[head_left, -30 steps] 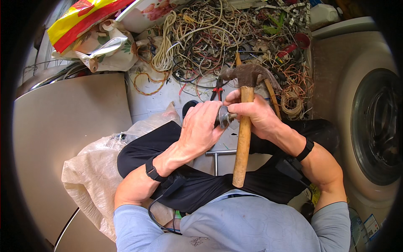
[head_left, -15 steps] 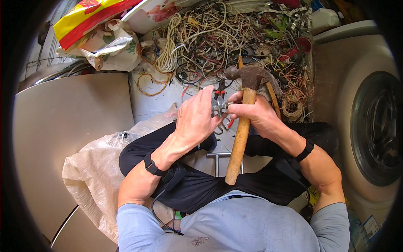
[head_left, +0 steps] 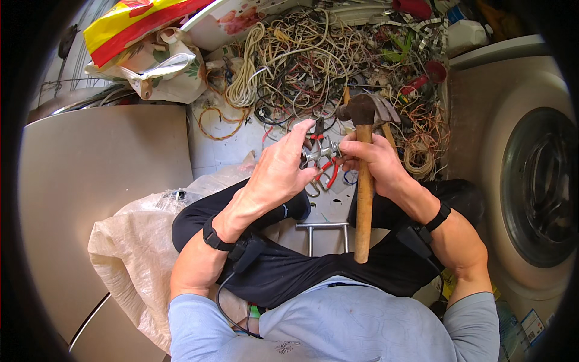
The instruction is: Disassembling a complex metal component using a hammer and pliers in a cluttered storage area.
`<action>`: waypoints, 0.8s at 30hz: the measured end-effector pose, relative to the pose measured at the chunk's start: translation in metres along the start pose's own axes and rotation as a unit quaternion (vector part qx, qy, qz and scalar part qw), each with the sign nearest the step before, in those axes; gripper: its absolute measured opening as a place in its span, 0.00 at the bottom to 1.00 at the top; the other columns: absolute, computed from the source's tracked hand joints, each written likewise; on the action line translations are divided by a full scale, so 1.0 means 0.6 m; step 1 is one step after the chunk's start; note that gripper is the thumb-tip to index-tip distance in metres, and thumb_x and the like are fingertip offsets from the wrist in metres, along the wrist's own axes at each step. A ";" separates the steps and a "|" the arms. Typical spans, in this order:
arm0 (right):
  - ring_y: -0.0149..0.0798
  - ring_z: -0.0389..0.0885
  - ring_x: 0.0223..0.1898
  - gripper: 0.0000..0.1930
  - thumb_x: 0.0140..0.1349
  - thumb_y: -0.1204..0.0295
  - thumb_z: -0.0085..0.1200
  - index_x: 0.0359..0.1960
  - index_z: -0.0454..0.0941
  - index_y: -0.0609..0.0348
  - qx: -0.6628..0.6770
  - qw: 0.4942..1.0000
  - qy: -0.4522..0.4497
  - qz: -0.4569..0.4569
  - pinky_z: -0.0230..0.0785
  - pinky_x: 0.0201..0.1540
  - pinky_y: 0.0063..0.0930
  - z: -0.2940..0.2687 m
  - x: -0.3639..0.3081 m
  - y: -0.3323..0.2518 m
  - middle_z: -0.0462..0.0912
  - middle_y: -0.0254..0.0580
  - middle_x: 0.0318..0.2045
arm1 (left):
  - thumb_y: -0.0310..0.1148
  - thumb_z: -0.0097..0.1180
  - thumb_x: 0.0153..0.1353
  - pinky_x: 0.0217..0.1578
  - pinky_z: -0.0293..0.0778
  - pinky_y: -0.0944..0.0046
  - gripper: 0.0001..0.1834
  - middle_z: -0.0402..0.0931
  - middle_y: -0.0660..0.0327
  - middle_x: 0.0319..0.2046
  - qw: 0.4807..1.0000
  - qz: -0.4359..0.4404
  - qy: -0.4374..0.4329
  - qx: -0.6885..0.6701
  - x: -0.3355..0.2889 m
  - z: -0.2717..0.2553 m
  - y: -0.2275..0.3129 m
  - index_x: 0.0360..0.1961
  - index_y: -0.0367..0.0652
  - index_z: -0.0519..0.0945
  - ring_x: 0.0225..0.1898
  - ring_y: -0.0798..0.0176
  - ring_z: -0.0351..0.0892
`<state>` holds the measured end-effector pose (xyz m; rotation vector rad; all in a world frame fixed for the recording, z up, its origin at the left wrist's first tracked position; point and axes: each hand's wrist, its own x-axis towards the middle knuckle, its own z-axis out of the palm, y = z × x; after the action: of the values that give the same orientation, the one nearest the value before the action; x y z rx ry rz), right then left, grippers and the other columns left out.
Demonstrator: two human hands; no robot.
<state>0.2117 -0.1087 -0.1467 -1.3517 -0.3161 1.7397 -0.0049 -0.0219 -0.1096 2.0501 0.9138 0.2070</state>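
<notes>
Between my hands is a shiny silver metal part with flared, screw-like flanges (head_left: 321, 152). My right hand (head_left: 381, 160) pinches its right end with thumb and fingertips. That same hand keeps a claw hammer (head_left: 363, 205), its steel head up and its wooden handle hanging toward my lap. My left hand (head_left: 274, 166) is beside the part's left end, index finger stretched out and thumb apart; some of its fingers are hidden behind the part. Beneath, on the floor, lie red-handled pliers (head_left: 330, 172) and another red-and-black hand tool (head_left: 318, 130).
A large tangle of wires (head_left: 313, 60) covers the floor ahead. A washing machine (head_left: 482, 133) stands on the right and a pale panel (head_left: 108, 163) on the left. A woven sack (head_left: 132, 241) lies by my left leg. A metal tube frame (head_left: 322, 227) is between my legs.
My right hand has moved right with the hammer, which now hangs more upright. My left fingers and thumb have spread apart, showing more of the metal part and the pliers below.
</notes>
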 end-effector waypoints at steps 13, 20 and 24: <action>0.39 0.85 0.31 0.13 0.68 0.64 0.61 0.41 0.78 0.62 0.075 0.996 -0.015 0.044 0.79 0.35 0.31 -0.003 0.006 0.000 0.81 0.43 0.30 | 0.37 0.72 0.56 0.46 0.80 0.55 0.35 0.84 0.48 0.44 0.984 -0.110 -0.079 -0.118 0.004 -0.014 0.004 0.63 0.35 0.75 0.43 0.51 0.87; 0.37 0.84 0.31 0.15 0.69 0.62 0.61 0.40 0.79 0.63 0.088 0.995 0.005 0.052 0.78 0.34 0.30 -0.003 0.009 0.003 0.82 0.42 0.31 | 0.35 0.70 0.61 0.42 0.79 0.64 0.33 0.81 0.55 0.43 0.943 -0.184 -0.099 -0.259 0.011 -0.017 0.022 0.65 0.33 0.74 0.38 0.64 0.83; 0.35 0.83 0.32 0.13 0.69 0.63 0.61 0.41 0.79 0.63 0.064 0.994 0.032 0.077 0.76 0.33 0.29 -0.019 0.010 0.018 0.82 0.41 0.32 | 0.34 0.69 0.65 0.36 0.78 0.66 0.32 0.80 0.60 0.40 0.903 -0.240 -0.102 -0.340 0.016 -0.001 0.004 0.66 0.35 0.71 0.35 0.68 0.82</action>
<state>0.2161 -0.1137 -0.1623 -1.3647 -0.0648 1.8072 0.0029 -0.0156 -0.1090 1.1395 1.0067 0.0274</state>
